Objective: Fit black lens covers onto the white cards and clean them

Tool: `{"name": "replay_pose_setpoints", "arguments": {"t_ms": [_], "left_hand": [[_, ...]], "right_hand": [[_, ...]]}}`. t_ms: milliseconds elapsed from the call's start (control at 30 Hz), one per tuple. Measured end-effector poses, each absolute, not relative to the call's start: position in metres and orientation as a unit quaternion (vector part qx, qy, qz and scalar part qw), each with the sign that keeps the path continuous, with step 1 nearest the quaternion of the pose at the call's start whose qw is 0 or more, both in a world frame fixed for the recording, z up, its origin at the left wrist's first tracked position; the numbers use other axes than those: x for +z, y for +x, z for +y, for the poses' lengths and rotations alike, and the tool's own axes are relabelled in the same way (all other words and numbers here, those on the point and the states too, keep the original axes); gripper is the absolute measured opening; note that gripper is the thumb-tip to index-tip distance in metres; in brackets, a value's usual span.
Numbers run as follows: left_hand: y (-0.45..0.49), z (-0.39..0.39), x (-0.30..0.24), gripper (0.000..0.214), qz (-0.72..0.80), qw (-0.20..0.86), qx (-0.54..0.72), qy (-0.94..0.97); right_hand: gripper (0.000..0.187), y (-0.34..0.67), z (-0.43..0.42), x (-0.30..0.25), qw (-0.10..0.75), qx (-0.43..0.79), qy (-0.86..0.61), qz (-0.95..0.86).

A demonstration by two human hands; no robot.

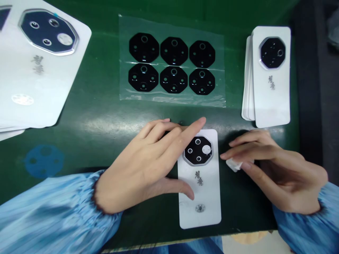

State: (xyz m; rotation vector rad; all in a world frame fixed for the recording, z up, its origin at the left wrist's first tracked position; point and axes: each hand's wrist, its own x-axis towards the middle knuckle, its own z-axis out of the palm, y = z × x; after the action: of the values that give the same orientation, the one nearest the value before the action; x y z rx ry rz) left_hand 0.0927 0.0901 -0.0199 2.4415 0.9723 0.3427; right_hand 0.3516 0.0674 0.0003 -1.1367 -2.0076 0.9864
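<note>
Overall, a green work mat is occupied by stacked white phone back covers and a clear sheet of black octagonal lenses. A single cover, bearing dark characters too blurred to read, is touched by the thumb of the open left hand, while a small white wipe is pinched in the half-curled right hand.

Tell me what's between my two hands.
A white phone-back panel with a black octagonal lens lies between your left hand and right hand, in the head view.
</note>
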Motion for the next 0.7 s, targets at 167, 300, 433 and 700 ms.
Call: {"name": "replay_pose_setpoints", "arguments": {"t_ms": [167,300,433,700], "left_hand": [[0.091,0.093,-0.016,0.108,0.356,0.276,0.127,0.884],[0.091,0.096,-0.011,0.059,0.407,0.291,0.239,0.832],[0.1,0.111,-0.013,0.013,0.497,0.188,0.348,0.773],[0.134,0.172,-0.017,0.033,0.532,0.142,0.234,0.801]], "right_hand": [[0.027,0.355,0.068,0.006,0.238,0.389,-0.403,-0.794],[0.033,0.351,0.069,0.001,0.32,0.336,-0.452,-0.761],[0.034,0.341,0.077,0.0,0.386,0.29,-0.492,-0.724],[0.061,0.324,0.115,-0.012,0.3,0.225,-0.491,-0.787]]}}
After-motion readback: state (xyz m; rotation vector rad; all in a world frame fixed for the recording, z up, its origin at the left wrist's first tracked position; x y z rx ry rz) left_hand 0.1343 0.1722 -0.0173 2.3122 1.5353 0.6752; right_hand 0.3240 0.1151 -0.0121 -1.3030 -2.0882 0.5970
